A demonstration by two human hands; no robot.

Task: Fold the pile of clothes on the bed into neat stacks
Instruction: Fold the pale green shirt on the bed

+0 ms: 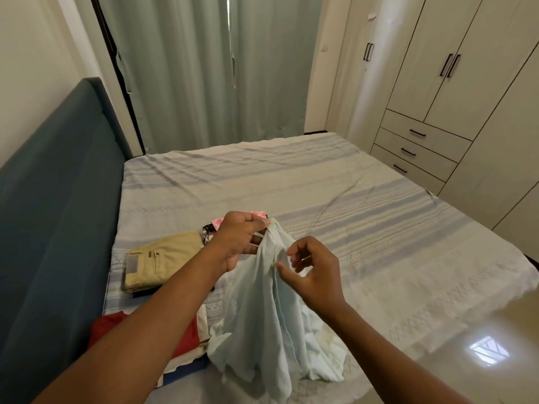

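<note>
A pale blue shirt (262, 316) hangs in the air above the near edge of the bed (364, 205), its lower part bunched on the sheet. My left hand (237, 243) grips its top end between curled fingers. My right hand (312, 272) pinches the fabric a little lower, on the shirt's right side. Folded khaki trousers (159, 259) lie on a dark garment to the left. A pink patterned piece (217, 221) and a dark printed piece (208, 232) sit behind my left hand. A red garment (108, 328) lies near my left forearm, partly hidden.
A dark teal headboard (58, 214) runs along the bed's left side. Grey-green curtains (210, 68) hang beyond the far edge. A cream wardrobe with drawers (437, 91) stands at the right. Glossy floor (437, 360) shows at the lower right.
</note>
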